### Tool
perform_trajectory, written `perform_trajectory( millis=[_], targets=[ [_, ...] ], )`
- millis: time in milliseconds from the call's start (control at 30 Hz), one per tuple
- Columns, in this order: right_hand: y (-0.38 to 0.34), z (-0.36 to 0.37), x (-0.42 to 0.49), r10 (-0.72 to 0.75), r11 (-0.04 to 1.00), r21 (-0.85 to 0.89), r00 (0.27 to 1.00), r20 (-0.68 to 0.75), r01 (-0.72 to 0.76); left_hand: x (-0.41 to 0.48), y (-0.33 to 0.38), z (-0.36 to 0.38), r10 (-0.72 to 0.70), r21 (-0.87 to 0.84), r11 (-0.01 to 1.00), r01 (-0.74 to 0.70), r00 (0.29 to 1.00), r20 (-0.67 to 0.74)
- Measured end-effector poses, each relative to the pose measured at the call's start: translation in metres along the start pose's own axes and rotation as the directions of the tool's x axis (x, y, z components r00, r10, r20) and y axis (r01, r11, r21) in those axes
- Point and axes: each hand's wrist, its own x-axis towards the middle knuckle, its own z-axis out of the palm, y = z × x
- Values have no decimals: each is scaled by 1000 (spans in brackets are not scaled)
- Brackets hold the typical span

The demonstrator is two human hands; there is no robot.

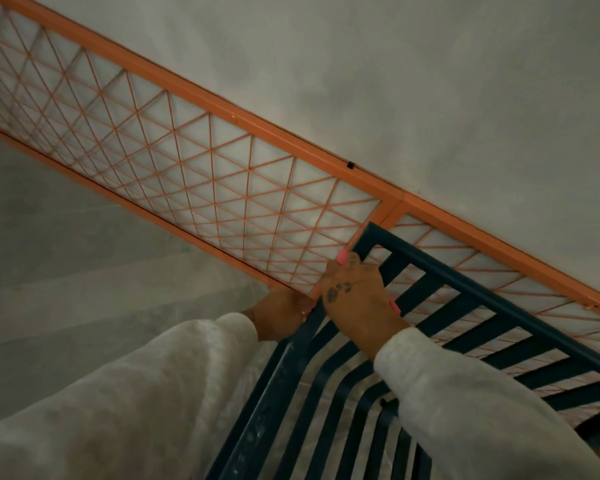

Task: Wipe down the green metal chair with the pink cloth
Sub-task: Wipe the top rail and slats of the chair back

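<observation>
My right hand (pixel 357 299) is curled over the upright post at the corner of the dark green slatted metal chair (pixel 465 303), fingers wrapped round the far side of the bar. A strip of pink shows above my knuckles and again below the heel of my palm; I take that to be the pink cloth (pixel 343 258) bunched inside my grip, though bright nails could look much the same, so I can't be certain. My left hand (pixel 281 315) is closed round the same frame just below, steadying it near the corner. Both forearms are in pale fuzzy sleeves (pixel 136 393).

The chair fills the lower right of my view, its corner post reaching up against the orange metal railing with diamond lattice (pixel 187 161), which runs diagonally in front of a grey plaster wall (pixel 395 81).

As for progress, I judge the wiping to be early or mid-way. The side rail of the chair nearest my left sleeve carries pale dusty specks and smears, so that stretch looks not yet cleaned. The slats and the top bar look darker and more even, but the light is too dim for me to say they are done.

I can read no brand, label or writing anywhere.
</observation>
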Motion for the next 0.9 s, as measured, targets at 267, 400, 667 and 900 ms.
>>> perform_trajectory(
  millis=[267,400,667,900],
  targets=[
    [3,4,-4,137,991,23,981,-139,-135,0,-21,4,-17,-105,994,18,1000,9],
    [-11,42,-5,67,985,164,989,-135,-44,-3,-28,3,-11,-147,989,18,999,47],
    [-38,117,-22,155,894,448,921,-357,23,1,-43,7,119,-108,988,-114,992,39],
    [-42,133,-21,208,838,543,886,-414,57,8,-54,11,153,-203,969,-139,987,53]
  ],
)
